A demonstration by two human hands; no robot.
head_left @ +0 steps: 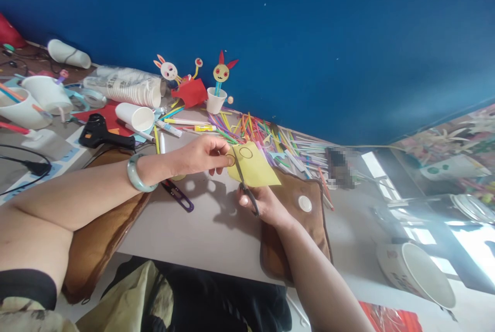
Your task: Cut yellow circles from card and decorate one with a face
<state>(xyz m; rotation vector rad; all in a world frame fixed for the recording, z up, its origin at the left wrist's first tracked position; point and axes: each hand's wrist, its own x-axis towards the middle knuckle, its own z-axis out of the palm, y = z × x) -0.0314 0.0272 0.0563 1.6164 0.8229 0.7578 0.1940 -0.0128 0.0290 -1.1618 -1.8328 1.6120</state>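
My left hand (207, 154) pinches the left edge of a sheet of yellow paper (263, 171) between thumb and fingers. A small circle is drawn near the paper's top. My right hand (266, 205) is wrapped around a pair of black scissors (252, 199), thumb at the handle. Their blades point up and away from me, across the paper's left part near the circle. Both hands are raised over the table, casting shadows on it. Below my left hand lies a dark purple tool (180, 197) with a slotted handle.
Brown cushions (278, 239) lie under both forearms, a white disc (304, 203) on the right one. Behind are colourful pipe cleaners (251, 128), paper-cup rabbit figures (220, 73), stacked paper cups (127, 87) and a black glue gun (102, 132). A white bowl (415, 274) stands right.
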